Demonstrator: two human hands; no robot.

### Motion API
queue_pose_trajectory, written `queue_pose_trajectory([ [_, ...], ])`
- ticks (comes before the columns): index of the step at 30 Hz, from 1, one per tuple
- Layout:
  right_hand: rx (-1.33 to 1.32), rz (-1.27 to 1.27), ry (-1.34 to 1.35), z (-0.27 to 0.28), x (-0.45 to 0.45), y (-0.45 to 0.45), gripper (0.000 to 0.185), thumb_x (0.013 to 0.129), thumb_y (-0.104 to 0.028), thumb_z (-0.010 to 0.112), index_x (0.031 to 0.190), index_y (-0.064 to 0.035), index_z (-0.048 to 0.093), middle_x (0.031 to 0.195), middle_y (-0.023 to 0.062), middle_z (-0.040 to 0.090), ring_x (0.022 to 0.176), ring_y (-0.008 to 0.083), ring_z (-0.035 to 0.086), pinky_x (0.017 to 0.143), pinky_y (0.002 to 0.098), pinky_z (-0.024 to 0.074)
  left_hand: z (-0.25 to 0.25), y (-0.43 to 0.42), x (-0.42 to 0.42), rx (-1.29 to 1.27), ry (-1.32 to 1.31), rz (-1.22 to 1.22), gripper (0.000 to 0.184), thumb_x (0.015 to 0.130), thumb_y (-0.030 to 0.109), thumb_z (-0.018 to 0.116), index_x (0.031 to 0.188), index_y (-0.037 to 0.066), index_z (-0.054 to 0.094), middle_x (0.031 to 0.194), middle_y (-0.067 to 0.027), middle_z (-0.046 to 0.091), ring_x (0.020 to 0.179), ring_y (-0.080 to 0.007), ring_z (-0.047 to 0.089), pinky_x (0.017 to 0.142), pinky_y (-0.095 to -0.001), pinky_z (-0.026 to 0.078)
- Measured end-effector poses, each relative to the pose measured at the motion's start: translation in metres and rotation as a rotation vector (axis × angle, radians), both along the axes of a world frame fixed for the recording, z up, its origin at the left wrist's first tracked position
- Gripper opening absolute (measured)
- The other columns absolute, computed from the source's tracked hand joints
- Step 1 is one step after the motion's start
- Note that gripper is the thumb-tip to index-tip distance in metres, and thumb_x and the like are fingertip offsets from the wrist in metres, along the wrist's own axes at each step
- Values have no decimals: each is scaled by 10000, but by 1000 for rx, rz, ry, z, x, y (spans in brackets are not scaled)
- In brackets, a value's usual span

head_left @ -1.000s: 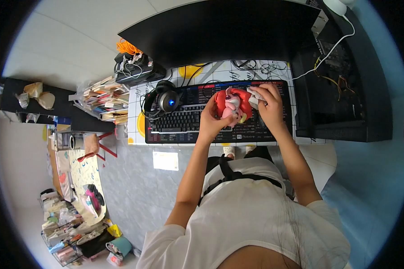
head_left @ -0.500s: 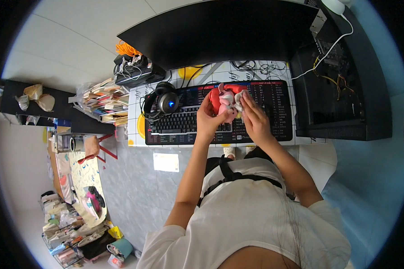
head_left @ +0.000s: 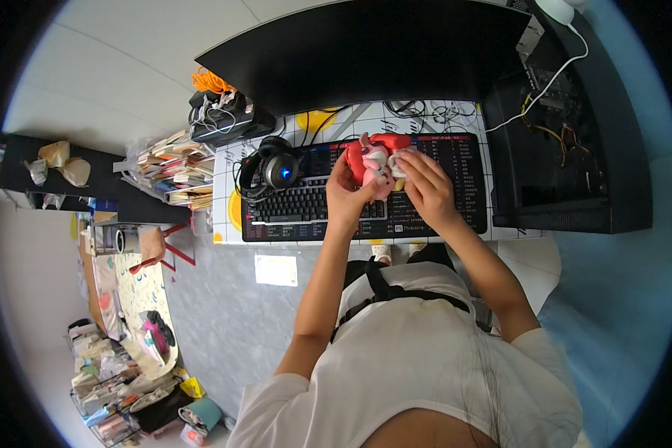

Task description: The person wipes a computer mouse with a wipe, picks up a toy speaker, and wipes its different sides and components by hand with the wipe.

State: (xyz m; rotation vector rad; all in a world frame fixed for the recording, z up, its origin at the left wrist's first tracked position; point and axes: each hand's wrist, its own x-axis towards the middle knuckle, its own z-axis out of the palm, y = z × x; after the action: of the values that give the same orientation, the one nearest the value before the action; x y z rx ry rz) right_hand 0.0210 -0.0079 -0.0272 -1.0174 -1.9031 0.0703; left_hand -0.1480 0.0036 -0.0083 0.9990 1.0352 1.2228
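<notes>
A pink and red figurine (head_left: 378, 183) is held above the desk, over the right end of the black keyboard (head_left: 291, 203). My left hand (head_left: 345, 198) is wrapped round its left side, thumb across the lower front. Pressed against the figurine's right side is a crumpled white cloth or tissue (head_left: 394, 162), under the fingers of my right hand (head_left: 428, 188). Those fingers lie close together and cover part of the cloth and of the figurine. A black printed desk mat (head_left: 463, 187) lies beneath both hands.
Headphones (head_left: 280, 170) with a blue light sit left of the hands. A wide black monitor (head_left: 366, 56) stands behind. At the right is an open black computer case (head_left: 575, 164) with a white cable. Papers (head_left: 175, 164) are stacked at the left.
My right hand has moved left with the white cloth, from beside the figurine onto its right side. My left hand has shifted slightly left with the figurine, which has turned a little.
</notes>
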Motion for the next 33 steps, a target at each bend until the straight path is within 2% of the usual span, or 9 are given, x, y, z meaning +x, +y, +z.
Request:
queue_pose_trajectory([
  [7, -58, -98, 112, 0, 3, -4, 355, 821, 14, 556, 1175, 1, 555, 1219, 144, 549, 1087, 291, 558, 868, 366, 477, -3, 2, 9, -16, -29, -19, 668, 679, 43, 715, 1275, -14, 418, 1125, -116, 576, 1010, -182, 576, 875, -297, 464],
  [9, -122, -194, 359, -2, 1, -5, 337, 871, -34, 538, 1208, -18, 548, 1176, 159, 580, 1044, 255, 589, 842, 317, 481, -3, 2, 17, -30, -107, -26, 659, 679, 28, 719, 1264, -17, 417, 1121, -111, 573, 997, -177, 581, 869, -297, 470],
  [10, -122, -195, 356, -2, 1, -5, 337, 871, -34, 538, 1208, -18, 548, 1176, 159, 580, 1044, 255, 589, 842, 317, 481, -5, 1, 21, -31, -110, -26, 659, 679, 28, 719, 1264, -17, 417, 1121, -111, 573, 997, -177, 581, 869, -297, 470],
  [12, -438, -195, 693, -2, 2, -6, 319, 905, -89, 530, 1218, -32, 549, 1099, 173, 620, 976, 193, 615, 807, 270, 480, -9, -1, 31, -54, -105, -23, 667, 679, 23, 719, 1269, -20, 410, 1129, -116, 569, 1006, -184, 580, 878, -303, 468],
  [13, -451, -189, 749, -9, 7, -4, 326, 910, -120, 543, 1222, -27, 544, 1047, 154, 649, 929, 138, 615, 786, 236, 477, -9, -2, 36, -56, -107, -28, 667, 679, 23, 719, 1269, -20, 410, 1129, -116, 569, 1006, -184, 580, 878, -303, 468],
  [20, -739, 32, 1216, -6, 41, 1, 333, 893, -120, 576, 1203, 0, 552, 1059, 97, 645, 938, 107, 602, 814, 220, 468, -22, -10, 59, -62, -91, -76, 701, 686, 23, 721, 1296, -29, 382, 1142, -126, 563, 1019, -190, 574, 884, -313, 470],
  [26, -592, -116, 848, -13, 48, -10, 317, 891, -97, 565, 1195, -6, 556, 1111, 158, 618, 977, 153, 606, 809, 262, 480, -25, -21, 81, -64, 20, 17, 714, 693, 9, 714, 1313, -33, 364, 1143, -131, 564, 1010, -182, 574, 862, -300, 481],
  [29, -426, -116, 895, -18, 47, -8, 148, 865, -50, 586, 986, 25, 546, 1177, 172, 586, 1021, 219, 609, 782, 298, 503, -26, -20, 86, -61, 23, 23, 669, 706, 31, 711, 1298, -23, 403, 1104, -108, 590, 979, -162, 582, 852, -283, 470],
  [33, -371, -104, 689, -25, 62, 1, 129, 837, -19, 608, 949, 10, 552, 1199, 194, 563, 1060, 268, 591, 789, 313, 509, -21, -17, 89, -80, 83, 10, 660, 700, 30, 713, 1287, -18, 417, 1093, -106, 592, 971, -159, 583, 845, -280, 470],
])
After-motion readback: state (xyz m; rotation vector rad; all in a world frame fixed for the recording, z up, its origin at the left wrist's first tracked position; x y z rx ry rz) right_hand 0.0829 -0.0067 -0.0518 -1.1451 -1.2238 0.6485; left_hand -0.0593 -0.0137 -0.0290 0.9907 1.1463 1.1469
